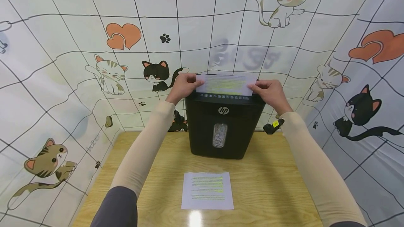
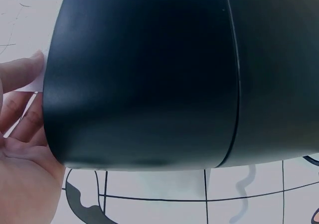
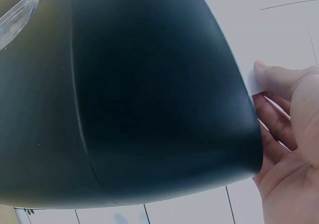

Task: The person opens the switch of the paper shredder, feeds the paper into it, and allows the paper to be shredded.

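A black paper shredder (image 1: 205,125) with an hp logo stands upright at the back of the wooden table. Over its top, a sheet of paper (image 1: 225,84) with yellow-highlighted lines is held by both hands. My left hand (image 1: 184,87) pinches the sheet's left edge between thumb and fingers. On the opposite edge, my right hand (image 1: 270,92) pinches it the same way. In the left wrist view the left thumb (image 2: 22,73) presses on a white paper corner beside the shredder. The right wrist view shows the right thumb (image 3: 276,79) on the other corner. The shredder's slot is hidden behind the sheet.
A second highlighted sheet (image 1: 207,191) lies flat on the wooden table (image 1: 262,188), in front of the shredder. Behind and on both sides hangs a white grid-patterned curtain (image 1: 195,34) with cartoon cats. The shredder's small window (image 1: 220,136) shows pale shreds inside.
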`<control>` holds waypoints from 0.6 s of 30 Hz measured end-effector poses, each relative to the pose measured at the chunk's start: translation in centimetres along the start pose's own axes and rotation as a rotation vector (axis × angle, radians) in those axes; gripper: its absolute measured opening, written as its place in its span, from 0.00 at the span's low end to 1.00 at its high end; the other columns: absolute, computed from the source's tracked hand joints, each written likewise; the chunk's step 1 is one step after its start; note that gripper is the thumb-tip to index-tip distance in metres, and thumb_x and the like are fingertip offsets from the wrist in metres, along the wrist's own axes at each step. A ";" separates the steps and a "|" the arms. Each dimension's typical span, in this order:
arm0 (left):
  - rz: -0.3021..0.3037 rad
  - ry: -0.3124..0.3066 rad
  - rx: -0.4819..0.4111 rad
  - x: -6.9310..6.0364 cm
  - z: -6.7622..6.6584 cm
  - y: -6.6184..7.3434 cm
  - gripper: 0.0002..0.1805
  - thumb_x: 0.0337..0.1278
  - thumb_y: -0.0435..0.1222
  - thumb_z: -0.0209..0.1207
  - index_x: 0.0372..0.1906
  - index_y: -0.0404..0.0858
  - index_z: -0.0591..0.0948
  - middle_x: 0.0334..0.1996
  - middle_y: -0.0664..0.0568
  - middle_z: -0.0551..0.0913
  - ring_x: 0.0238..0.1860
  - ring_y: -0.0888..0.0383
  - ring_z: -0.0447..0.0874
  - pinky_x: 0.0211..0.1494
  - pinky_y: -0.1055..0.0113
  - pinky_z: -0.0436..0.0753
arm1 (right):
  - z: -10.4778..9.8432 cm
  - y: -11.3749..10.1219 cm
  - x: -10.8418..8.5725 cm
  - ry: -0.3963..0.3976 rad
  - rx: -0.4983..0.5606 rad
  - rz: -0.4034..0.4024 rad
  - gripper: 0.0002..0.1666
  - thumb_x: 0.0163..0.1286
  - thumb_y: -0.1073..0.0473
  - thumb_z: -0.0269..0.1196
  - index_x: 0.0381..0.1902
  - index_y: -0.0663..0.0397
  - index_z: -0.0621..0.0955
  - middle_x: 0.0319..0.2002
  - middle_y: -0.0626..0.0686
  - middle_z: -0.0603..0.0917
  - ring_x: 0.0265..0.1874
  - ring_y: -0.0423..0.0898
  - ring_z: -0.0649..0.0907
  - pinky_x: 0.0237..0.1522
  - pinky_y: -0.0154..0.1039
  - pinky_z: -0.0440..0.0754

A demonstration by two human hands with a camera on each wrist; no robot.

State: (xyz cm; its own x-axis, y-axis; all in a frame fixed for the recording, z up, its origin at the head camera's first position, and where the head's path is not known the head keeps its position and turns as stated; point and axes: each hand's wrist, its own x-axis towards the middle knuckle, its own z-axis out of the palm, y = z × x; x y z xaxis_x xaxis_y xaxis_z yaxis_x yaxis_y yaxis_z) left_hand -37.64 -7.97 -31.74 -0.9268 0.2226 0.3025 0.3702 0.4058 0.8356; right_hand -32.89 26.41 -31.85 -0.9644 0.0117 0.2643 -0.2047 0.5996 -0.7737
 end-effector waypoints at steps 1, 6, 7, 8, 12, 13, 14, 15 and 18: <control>0.004 -0.002 0.003 -0.1 0.0 0.0 0.12 0.66 0.45 0.67 0.46 0.42 0.89 0.43 0.49 0.91 0.40 0.56 0.84 0.46 0.64 0.77 | 0.0 0.0 0.0 -0.006 0.000 0.000 0.31 0.65 0.33 0.68 0.51 0.52 0.89 0.47 0.56 0.89 0.43 0.47 0.79 0.48 0.40 0.75; 0.036 -0.011 0.003 -0.4 0.1 0.1 0.11 0.66 0.46 0.67 0.43 0.44 0.89 0.42 0.50 0.90 0.40 0.56 0.84 0.45 0.64 0.77 | 0.0 0.0 -0.2 -0.031 0.002 -0.023 0.32 0.66 0.30 0.65 0.56 0.45 0.87 0.50 0.55 0.89 0.45 0.46 0.84 0.52 0.41 0.78; 0.044 -0.015 0.001 -0.5 0.1 0.2 0.11 0.66 0.46 0.67 0.44 0.44 0.89 0.42 0.50 0.90 0.40 0.56 0.84 0.45 0.63 0.77 | -0.1 0.0 -0.2 -0.037 0.001 -0.029 0.32 0.66 0.30 0.65 0.58 0.43 0.86 0.51 0.55 0.89 0.46 0.46 0.85 0.54 0.42 0.79; 0.051 -0.019 -0.002 -0.5 0.1 0.2 0.11 0.66 0.47 0.67 0.44 0.45 0.89 0.42 0.50 0.90 0.41 0.56 0.85 0.46 0.63 0.78 | -0.1 -0.1 -0.3 -0.044 -0.002 -0.035 0.32 0.66 0.30 0.64 0.59 0.41 0.86 0.53 0.54 0.89 0.48 0.45 0.85 0.56 0.43 0.80; 0.071 -0.041 0.007 -0.9 0.0 0.4 0.12 0.66 0.49 0.67 0.46 0.49 0.89 0.44 0.53 0.89 0.44 0.57 0.85 0.49 0.61 0.79 | -0.2 -0.2 -0.5 -0.077 -0.017 -0.055 0.35 0.66 0.28 0.64 0.63 0.39 0.83 0.57 0.54 0.86 0.53 0.47 0.83 0.63 0.51 0.78; 0.072 -0.046 0.009 -0.9 0.0 0.4 0.12 0.65 0.50 0.67 0.47 0.49 0.89 0.45 0.54 0.89 0.46 0.58 0.85 0.51 0.60 0.80 | -0.3 -0.3 -0.6 -0.086 -0.018 -0.059 0.36 0.66 0.28 0.63 0.64 0.40 0.82 0.59 0.54 0.85 0.55 0.48 0.83 0.64 0.52 0.78; 0.076 -0.052 0.011 -1.0 0.0 0.5 0.13 0.65 0.50 0.67 0.48 0.50 0.88 0.46 0.55 0.89 0.47 0.58 0.84 0.52 0.60 0.80 | -0.3 -0.4 -0.7 -0.096 -0.023 -0.064 0.38 0.66 0.27 0.63 0.65 0.41 0.81 0.60 0.55 0.85 0.57 0.49 0.82 0.66 0.54 0.77; 0.078 -0.058 0.013 -1.0 -0.1 0.5 0.14 0.65 0.51 0.67 0.49 0.50 0.88 0.47 0.55 0.88 0.48 0.59 0.84 0.53 0.59 0.80 | -0.3 -0.5 -0.7 -0.104 -0.026 -0.068 0.39 0.67 0.27 0.62 0.66 0.42 0.80 0.61 0.55 0.84 0.58 0.50 0.81 0.66 0.55 0.76; 0.089 -0.075 0.017 -1.2 -0.2 0.6 0.18 0.65 0.53 0.66 0.53 0.49 0.87 0.52 0.55 0.86 0.50 0.58 0.83 0.55 0.57 0.80 | -0.4 -0.7 -0.9 -0.123 -0.038 -0.081 0.41 0.68 0.26 0.61 0.69 0.42 0.77 0.64 0.54 0.82 0.61 0.52 0.80 0.68 0.58 0.74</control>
State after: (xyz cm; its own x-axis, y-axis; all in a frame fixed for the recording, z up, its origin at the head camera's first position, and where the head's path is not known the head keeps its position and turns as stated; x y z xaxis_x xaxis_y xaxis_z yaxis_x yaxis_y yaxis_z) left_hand -36.35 -8.18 -31.48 -0.8830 0.3238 0.3398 0.4527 0.3959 0.7990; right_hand -31.82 26.29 -31.30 -0.9586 -0.1351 0.2508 -0.2789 0.6243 -0.7297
